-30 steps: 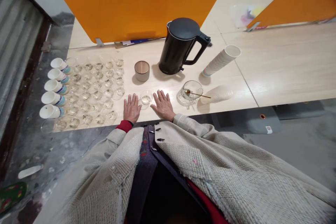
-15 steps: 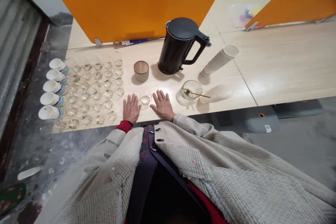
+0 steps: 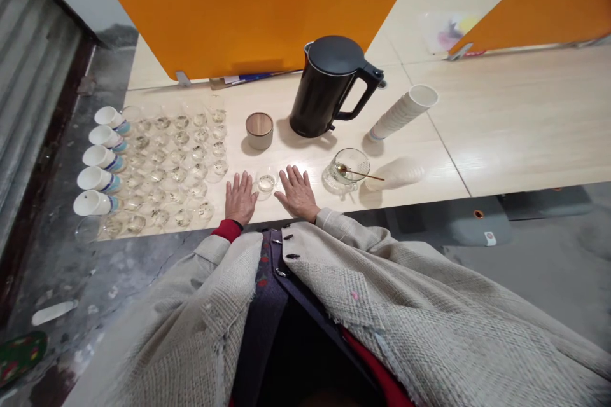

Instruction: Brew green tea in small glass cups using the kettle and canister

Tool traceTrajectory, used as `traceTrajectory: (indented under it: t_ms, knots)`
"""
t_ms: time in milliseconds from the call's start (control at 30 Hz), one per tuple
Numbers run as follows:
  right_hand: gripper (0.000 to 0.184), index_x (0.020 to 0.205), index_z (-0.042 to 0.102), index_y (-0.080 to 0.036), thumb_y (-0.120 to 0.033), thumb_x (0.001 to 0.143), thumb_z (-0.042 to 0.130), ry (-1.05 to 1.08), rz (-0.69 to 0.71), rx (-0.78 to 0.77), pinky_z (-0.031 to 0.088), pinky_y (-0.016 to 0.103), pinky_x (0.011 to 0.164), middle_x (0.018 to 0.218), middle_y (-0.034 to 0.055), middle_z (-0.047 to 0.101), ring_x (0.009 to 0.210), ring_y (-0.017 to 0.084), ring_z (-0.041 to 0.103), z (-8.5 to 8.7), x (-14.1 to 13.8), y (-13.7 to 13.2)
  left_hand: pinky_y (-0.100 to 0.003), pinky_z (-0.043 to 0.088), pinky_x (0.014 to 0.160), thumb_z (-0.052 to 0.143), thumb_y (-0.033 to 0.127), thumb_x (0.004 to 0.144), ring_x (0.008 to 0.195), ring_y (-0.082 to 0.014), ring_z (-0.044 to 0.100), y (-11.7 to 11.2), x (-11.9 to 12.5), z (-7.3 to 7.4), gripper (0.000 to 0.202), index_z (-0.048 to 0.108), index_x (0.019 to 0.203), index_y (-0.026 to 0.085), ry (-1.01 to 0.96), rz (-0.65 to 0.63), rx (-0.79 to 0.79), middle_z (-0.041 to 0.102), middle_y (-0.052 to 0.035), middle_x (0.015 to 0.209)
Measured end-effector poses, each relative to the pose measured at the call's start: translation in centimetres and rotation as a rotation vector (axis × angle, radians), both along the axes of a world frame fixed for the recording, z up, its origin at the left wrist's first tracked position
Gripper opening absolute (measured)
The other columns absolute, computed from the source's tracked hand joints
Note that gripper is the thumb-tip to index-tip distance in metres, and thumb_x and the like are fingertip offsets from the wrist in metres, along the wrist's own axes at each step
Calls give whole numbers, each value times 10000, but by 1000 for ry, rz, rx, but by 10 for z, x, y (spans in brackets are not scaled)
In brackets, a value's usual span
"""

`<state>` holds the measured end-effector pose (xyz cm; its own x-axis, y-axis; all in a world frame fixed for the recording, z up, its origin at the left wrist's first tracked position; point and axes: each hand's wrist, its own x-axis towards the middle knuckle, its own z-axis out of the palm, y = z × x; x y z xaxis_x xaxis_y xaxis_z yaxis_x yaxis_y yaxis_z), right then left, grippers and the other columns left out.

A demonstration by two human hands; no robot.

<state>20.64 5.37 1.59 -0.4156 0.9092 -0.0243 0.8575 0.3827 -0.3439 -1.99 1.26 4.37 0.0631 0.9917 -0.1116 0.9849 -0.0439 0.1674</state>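
The clear cup sits just left of frame centre, between the left hand and right hand, both spread flat.

Office with a rough shell

Orange dividers at top centre and upper right of the frame, held by metal brackets on a long pale desk, suggest a shared office. The bare, stained floor at lower left and ridged panel, perhaps a shutter, at far left look more like a workshop.
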Motion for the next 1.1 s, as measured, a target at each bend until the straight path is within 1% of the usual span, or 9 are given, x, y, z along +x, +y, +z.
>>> traceTrajectory:
  t_ms: [167, 367, 533, 767, 933, 1100]
  knots:
    - [771, 1723, 343, -138, -567, 1093, 460, -18, 2, -6, 41, 628, 1369, 1837, 186, 192, 1721, 360, 132, 2, 0, -1, -607, 171, 1389, 338, 412, 1102, 1714, -338, 176, 0, 0, 1, 669, 353, 1714, 142, 7, 3, -5, 254, -103, 1823]
    - [776, 1728, 332, -148, -578, 1092, 446, -23, 4, -11, 40, 633, 1369, 1840, 180, 183, 1723, 360, 118, 1, 0, -1, -616, 169, 1389, 331, 406, 1101, 1709, -359, 182, 0, 1, 2, 678, 363, 1705, 101, 0, 4, -10, 249, -102, 1823]
    - [778, 1727, 333, -134, -571, 1092, 443, -12, 0, -14, 39, 643, 1368, 1838, 190, 179, 1722, 365, 123, 3, -1, -1, -629, 173, 1383, 332, 404, 1097, 1708, -354, 191, 0, -1, -2, 668, 373, 1706, 131, -26, 0, 16, 266, -100, 1817]
    - [781, 1726, 333, -140, -577, 1090, 449, -9, 2, -22, 49, 641, 1368, 1836, 188, 191, 1723, 359, 123, 5, 0, -1, -636, 169, 1382, 347, 410, 1089, 1710, -342, 190, 0, -3, -7, 672, 377, 1706, 146, -43, -4, 31, 286, -114, 1810]
    - [780, 1724, 335, -128, -567, 1089, 449, 3, 11, -10, 47, 643, 1365, 1833, 201, 192, 1720, 367, 133, 4, 0, -1, -638, 164, 1384, 340, 405, 1087, 1709, -345, 193, 0, -2, -5, 675, 383, 1701, 128, -45, 1, 20, 282, -111, 1810]
    - [776, 1719, 342, -123, -557, 1088, 462, -4, 5, -9, 43, 640, 1366, 1832, 205, 192, 1720, 370, 133, 6, 0, -2, -633, 164, 1385, 341, 404, 1086, 1707, -357, 197, 0, -2, -1, 680, 386, 1696, 106, -47, 6, 10, 279, -113, 1810]
